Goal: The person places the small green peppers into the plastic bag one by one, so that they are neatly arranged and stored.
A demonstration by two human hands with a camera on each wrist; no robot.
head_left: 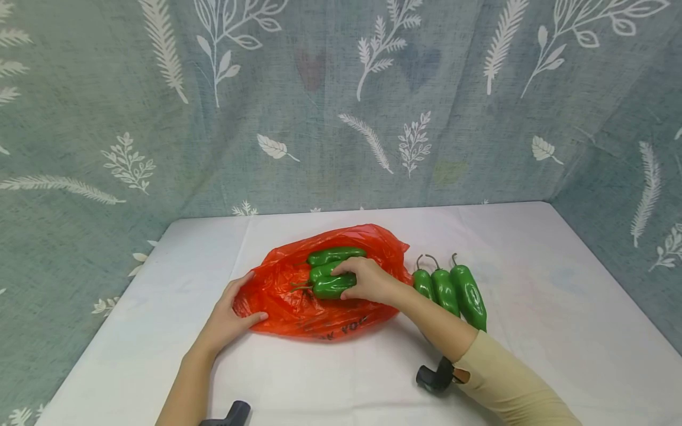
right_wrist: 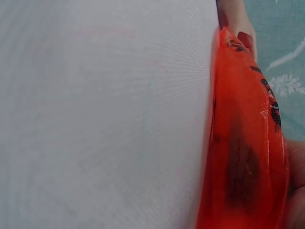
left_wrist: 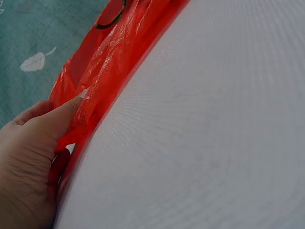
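Observation:
A red plastic bag (head_left: pixel 288 310) lies on its side, its opening spread toward the left. At that left end my left hand (head_left: pixel 226 319) grips the bag's edge, thumb in front and fingers at the back; the left wrist view shows the thumb over the red film. Three green peppers lie side by side in the bag. My right hand (head_left: pixel 370 281) reaches in from the right and holds the nearest pepper (head_left: pixel 327 288) between thumb and fingers. Behind it are a middle pepper (head_left: pixel 318 272) and a far pepper (head_left: pixel 333 254). In the right wrist view the bag's wall partly hides this hand.
Right of the bag, three more green peppers (head_left: pixel 469 296) lie in a row, partly behind the right forearm. A white cloth (head_left: pixel 298 378) covers the table. Leaf-patterned grey-green fabric (head_left: pixel 319 130) hangs behind and at the sides. Black wrist devices (head_left: pixel 434 378) show near the forearms.

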